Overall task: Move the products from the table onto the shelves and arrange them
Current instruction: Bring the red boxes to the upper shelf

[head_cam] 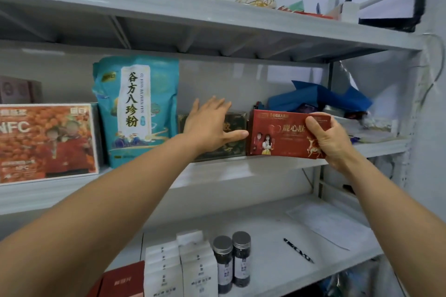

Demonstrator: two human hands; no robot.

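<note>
Clamped on the right end of the red box (282, 132) with the right hand (330, 142): thumb across the printed front, fingers behind. Held upright, face forward, at the front of the middle shelf (241, 166), low edge at or just above it, left edge beside the dark box (235, 148); touching or not, cannot tell. Pressed flat against that dark box with the left hand (207, 125), fingers straight and spread, thumb pointing toward the red box.

To seat it well: pin the dark box against sliding or tipping. Lower the red box fully onto the middle shelf, then push back level with the dark box's front. Close the gap between the two gently, with no hard shove leftward: soft pouch (137, 108) just beyond, probably prone to leaning. Watch the blue bag (321, 99) behind on the right, a likely stop to a deep push. Release only after squaring up, label outward.
</note>
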